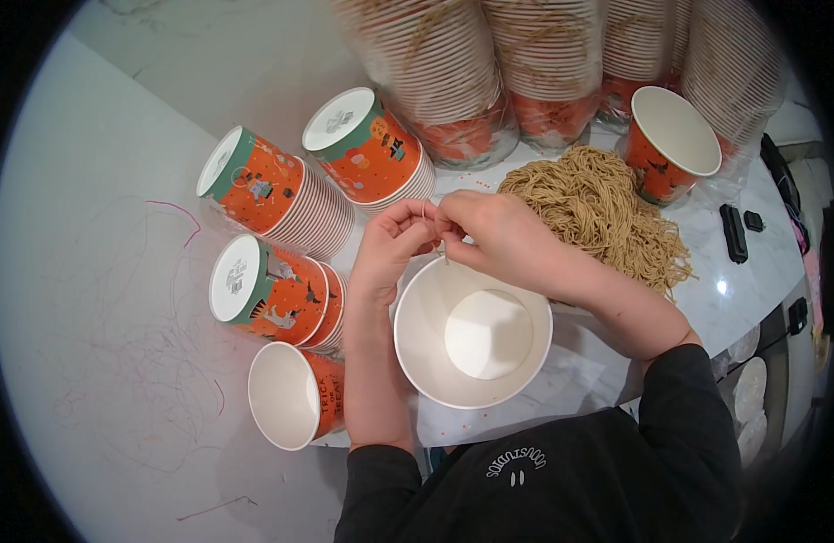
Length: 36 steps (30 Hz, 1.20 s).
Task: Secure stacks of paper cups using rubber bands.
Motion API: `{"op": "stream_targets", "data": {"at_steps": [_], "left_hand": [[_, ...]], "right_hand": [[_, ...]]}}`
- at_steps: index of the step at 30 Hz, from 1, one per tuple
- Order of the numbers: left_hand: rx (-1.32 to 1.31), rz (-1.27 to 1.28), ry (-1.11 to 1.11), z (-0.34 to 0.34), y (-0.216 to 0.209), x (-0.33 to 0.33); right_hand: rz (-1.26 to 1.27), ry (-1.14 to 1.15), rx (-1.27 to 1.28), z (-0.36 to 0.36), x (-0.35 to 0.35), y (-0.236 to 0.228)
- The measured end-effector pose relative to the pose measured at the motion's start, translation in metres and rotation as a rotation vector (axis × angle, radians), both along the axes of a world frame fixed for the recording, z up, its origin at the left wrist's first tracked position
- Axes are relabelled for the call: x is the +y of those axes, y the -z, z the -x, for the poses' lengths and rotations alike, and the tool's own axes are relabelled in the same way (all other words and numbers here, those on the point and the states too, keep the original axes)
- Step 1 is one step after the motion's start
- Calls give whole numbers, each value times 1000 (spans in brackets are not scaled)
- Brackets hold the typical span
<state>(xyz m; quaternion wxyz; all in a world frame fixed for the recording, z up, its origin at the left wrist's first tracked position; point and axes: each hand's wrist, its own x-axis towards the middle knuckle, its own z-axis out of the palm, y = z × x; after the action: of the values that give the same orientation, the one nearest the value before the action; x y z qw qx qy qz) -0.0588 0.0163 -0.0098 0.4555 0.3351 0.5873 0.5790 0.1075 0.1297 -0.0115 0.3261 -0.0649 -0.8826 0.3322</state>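
A large paper cup [412, 348], white inside, stands open-side up in front of me. At its far rim my left hand [394, 246] and my right hand [498, 231] meet, fingertips pinched together. A thin, light cord [424, 212] shows between the fingers and a short bit of it hangs at the rim. The fingers hide most of the cord and whatever joins it to the cup. Just beyond my right forearm lies a heap of tan cords [589, 204].
Orange-and-green cups in nested stacks [281, 199] line the left side, with an upright single cup [285, 398] nearer. Tall plastic-wrapped cup stacks [435, 81] fill the back. At right are another orange cup [675, 136] and a small black object [733, 233] on the marbled table [743, 290].
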Motion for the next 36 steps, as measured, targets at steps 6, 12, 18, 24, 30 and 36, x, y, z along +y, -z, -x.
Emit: {"op": "stream_targets", "data": {"at_steps": [6,12,18,24,30,36], "left_hand": [[129,-64,-38,4,9,-1],[140,-203,-124,-2,13,3],[93,-273,-93,-6,3,3],[119,-318,-94,-6,5,4],[152,-279,-92,-6,2,4],[142,-262,-87,-6,2,3]], "right_hand": [[-18,2,-82,1,-1,3],[-2,-2,-43,5,0,12],[219,-71,-48,6,11,8],[390,-72,-91,10,16,12],[426,-83,-71,12,19,16],[396,-103,-57,14,22,19]]}}
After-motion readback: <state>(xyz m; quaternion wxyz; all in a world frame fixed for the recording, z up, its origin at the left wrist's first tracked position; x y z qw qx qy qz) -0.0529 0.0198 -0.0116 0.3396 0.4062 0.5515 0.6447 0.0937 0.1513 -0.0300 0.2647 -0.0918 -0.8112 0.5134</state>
